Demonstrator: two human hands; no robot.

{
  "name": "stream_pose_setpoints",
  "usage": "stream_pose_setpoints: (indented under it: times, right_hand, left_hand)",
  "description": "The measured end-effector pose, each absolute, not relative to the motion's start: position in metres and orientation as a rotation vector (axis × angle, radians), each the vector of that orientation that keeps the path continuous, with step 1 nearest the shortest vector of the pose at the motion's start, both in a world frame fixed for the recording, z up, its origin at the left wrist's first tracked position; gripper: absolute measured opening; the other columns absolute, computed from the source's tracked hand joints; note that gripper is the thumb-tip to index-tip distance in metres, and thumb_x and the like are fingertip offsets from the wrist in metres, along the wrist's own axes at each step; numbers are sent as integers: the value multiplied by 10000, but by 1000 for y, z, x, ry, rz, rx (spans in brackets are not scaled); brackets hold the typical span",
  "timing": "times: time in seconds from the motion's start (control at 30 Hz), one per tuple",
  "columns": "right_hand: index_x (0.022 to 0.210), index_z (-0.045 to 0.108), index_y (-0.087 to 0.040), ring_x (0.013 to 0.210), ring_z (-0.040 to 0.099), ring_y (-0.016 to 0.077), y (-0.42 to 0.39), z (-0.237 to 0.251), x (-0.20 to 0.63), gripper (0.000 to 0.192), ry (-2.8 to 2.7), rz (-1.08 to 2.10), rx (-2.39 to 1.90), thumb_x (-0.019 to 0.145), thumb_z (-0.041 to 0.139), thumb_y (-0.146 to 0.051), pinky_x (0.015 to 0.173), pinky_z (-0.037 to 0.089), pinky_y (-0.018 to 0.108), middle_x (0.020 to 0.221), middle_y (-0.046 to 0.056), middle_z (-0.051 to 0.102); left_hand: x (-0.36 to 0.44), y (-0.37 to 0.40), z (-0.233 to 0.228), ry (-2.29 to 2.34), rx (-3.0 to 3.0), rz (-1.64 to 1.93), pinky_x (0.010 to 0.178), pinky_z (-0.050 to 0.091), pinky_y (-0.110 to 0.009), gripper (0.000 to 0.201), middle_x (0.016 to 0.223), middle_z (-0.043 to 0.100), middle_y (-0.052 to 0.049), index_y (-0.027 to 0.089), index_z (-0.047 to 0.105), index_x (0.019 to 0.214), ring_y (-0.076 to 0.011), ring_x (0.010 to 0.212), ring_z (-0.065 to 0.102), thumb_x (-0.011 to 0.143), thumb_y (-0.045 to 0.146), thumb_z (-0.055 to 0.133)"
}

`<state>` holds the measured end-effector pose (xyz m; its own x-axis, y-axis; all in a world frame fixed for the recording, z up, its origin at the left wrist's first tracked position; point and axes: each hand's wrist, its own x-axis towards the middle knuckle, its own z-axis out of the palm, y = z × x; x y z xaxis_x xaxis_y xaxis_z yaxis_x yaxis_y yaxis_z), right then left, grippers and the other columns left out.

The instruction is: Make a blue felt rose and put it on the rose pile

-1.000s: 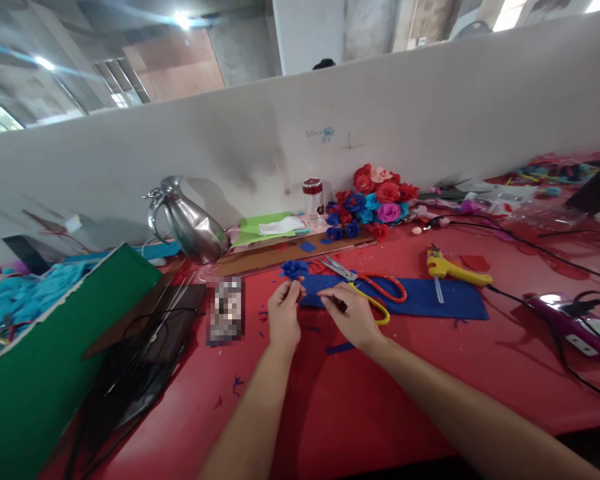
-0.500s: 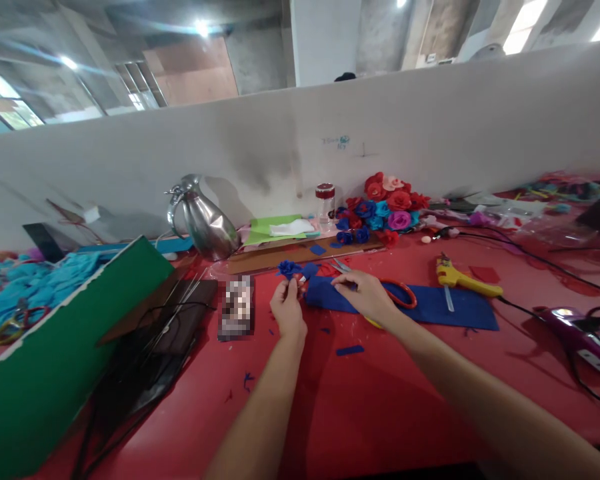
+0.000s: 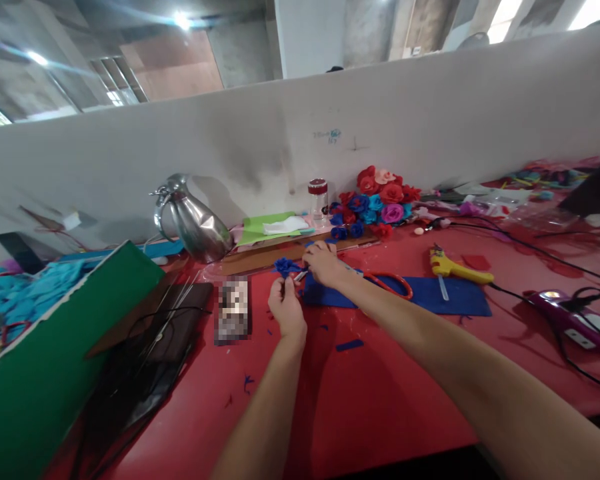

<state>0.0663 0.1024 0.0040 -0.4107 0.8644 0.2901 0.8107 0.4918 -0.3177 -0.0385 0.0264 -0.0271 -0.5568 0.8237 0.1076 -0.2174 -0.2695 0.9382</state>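
Note:
My left hand is closed with a small blue fabric flower pinched at its fingertips. Just beyond and to the right, my right hand reaches over the blue felt strip with its fingers bent together; what they hold, if anything, is hidden. A small pale piece shows between the two hands. Scissors with orange-red handles lie on the strip, their blades hidden behind my right hand and forearm. At the strip's right part rests a yellow glue gun.
A steel jug, a red-lidded glass jar and several fabric roses stand along the wall. Left are a phone and a green board. A purple power strip with cables lies right.
My right hand has moved left and away from me, closer to the flower, over where the scissor tips were. My left hand stays in place with the flower. The view has shifted slightly.

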Motion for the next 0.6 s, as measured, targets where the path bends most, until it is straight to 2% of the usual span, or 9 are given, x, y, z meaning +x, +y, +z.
stream_pose_setpoints:
  times: [0.1, 0.2, 0.23, 0.3, 0.37, 0.5, 0.6]
  right_hand:
    - [864, 649, -185, 1012, 519, 234, 94, 10, 85, 162, -2102, 328, -1398, 785, 539, -95, 843, 372, 378, 988, 86, 667]
    - [913, 596, -186, 782, 584, 163, 74, 6, 109, 122, -1870, 568, -1370, 813, 526, -193, 712, 442, 301, 843, 28, 654]
    - [920, 584, -183, 743, 587, 153, 66, 3, 117, 135, -1726, 739, -1322, 795, 546, -219, 678, 449, 287, 823, 19, 643]
    - [946, 573, -189, 715, 583, 143, 51, -6, 130, 218, -1477, 1039, -1202, 739, 595, -256, 647, 455, 275, 815, 3, 621]
    - [967, 577, -196, 719, 575, 133, 41, -14, 140, 298, -1336, 1179, -1122, 676, 631, -229, 658, 457, 267, 809, -9, 606]
    - [1001, 578, -213, 718, 568, 121, 40, -21, 153, 389, -1187, 1232, -1115, 623, 656, -159, 671, 450, 253, 779, -25, 599]
    - [1004, 596, -218, 743, 572, 122, 45, -21, 157, 369, -1131, 1218, -1124, 645, 645, -149, 679, 454, 252, 805, -15, 611]
  left_hand:
    - [-37, 26, -26, 1207, 760, 1865, 484, 295, -185, 285, 574, 550, 60, 171, 529, 657, -52, 483, 376, 715, 400, 689]
    - [-34, 25, -24, 1117, 709, 1807, 467, 277, -176, 328, 573, 579, 47, 165, 517, 651, -39, 467, 379, 669, 410, 734]
    - [-33, 24, -24, 1094, 707, 1783, 461, 268, -175, 333, 578, 589, 41, 162, 526, 660, -36, 462, 378, 655, 413, 745]
    - [-30, 22, -22, 1066, 731, 1734, 452, 256, -175, 337, 596, 611, 25, 156, 553, 688, -31, 455, 370, 637, 417, 759]
    - [-28, 20, -21, 1058, 773, 1689, 452, 259, -177, 334, 626, 631, 12, 150, 576, 723, -29, 454, 366, 636, 414, 761]
    - [-27, 15, -17, 1090, 848, 1625, 465, 277, -180, 312, 663, 640, 7, 144, 602, 784, -32, 465, 367, 661, 393, 744]
    - [-25, 11, -15, 1102, 886, 1571, 482, 291, -184, 296, 682, 647, 2, 147, 608, 804, -39, 481, 382, 671, 378, 735]
